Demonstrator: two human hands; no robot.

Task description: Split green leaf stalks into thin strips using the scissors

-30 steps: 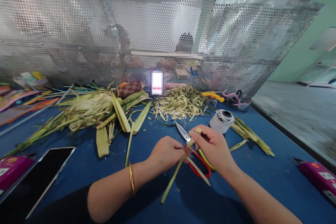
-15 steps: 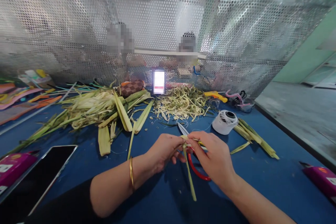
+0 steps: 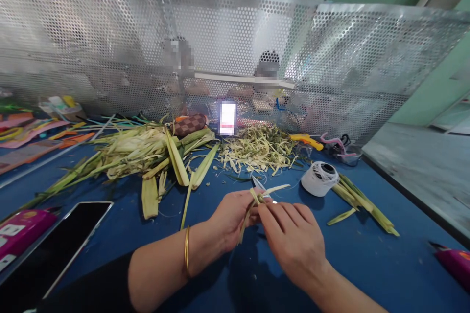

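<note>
In the middle of the head view, my left hand (image 3: 233, 217) pinches a looped pale-green plant strip (image 3: 256, 198) between thumb and fingers. One end of the strip sticks out to the right, and another hangs below the left fingers. My right hand (image 3: 295, 242) is closed at the loop, its fingertips pressed on the strip and the back of the hand turned up. Scissors (image 3: 258, 184) lie on the table beyond the hands; their blade tips show, while the handles are hidden under my right hand. A white thread spool (image 3: 318, 178) stands to the right.
Heaped leaf strips (image 3: 132, 151) lie at left, shredded trimmings (image 3: 259, 149) in the centre. A dark-screened phone (image 3: 69, 239) and a purple packet (image 3: 25, 234) are near left. A yellow-handled tool (image 3: 306, 141) and stalks (image 3: 367, 203) lie right. A perforated metal screen (image 3: 235, 34) rises behind.
My right hand has turned over and moved lower, covering the red scissor handles. A strip end now points right above it, and the long end that hung down has swung left.
</note>
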